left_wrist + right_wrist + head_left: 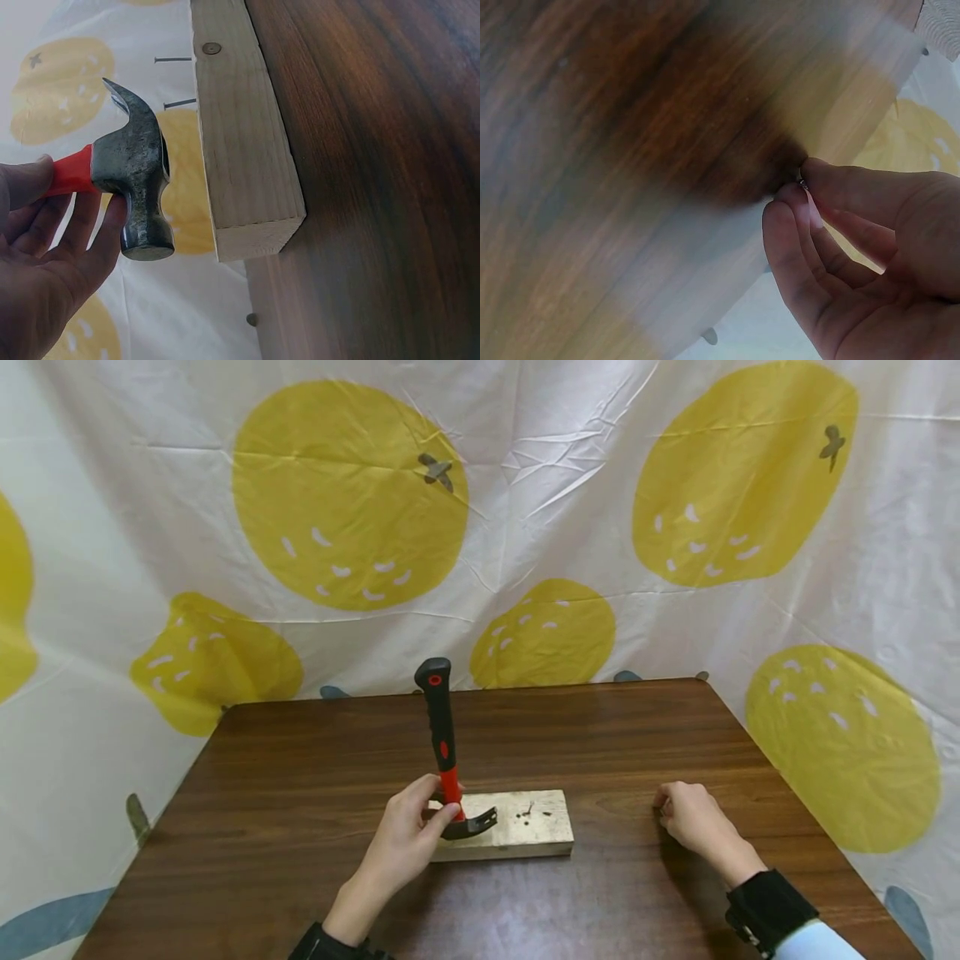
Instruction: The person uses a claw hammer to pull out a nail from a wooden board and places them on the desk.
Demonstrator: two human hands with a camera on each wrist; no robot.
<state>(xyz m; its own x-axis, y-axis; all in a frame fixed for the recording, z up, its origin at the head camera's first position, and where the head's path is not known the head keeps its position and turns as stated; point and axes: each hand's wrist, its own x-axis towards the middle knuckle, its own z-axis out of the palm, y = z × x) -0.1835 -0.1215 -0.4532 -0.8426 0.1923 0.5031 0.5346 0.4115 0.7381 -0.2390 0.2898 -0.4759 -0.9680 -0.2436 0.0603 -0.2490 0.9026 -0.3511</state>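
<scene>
My left hand [405, 827] grips a claw hammer [441, 718] by the red neck just behind its head. The black handle points up and the dark steel head [135, 169] hangs low over the left part of a pale wooden block [534, 835]. Two nails [174, 59] stick out of the block's top in the left wrist view. Off to the right of the block, my right hand [693, 822] is low over the table. Its thumb and forefinger pinch a small shiny metal piece [802, 183], mostly hidden by the fingertips.
The brown wood-grain table [315, 752] carries the block near its middle. Behind it and along its sides hangs a white curtain [555, 518] with yellow fruit prints. A round knot or plug [212, 48] marks the block's side.
</scene>
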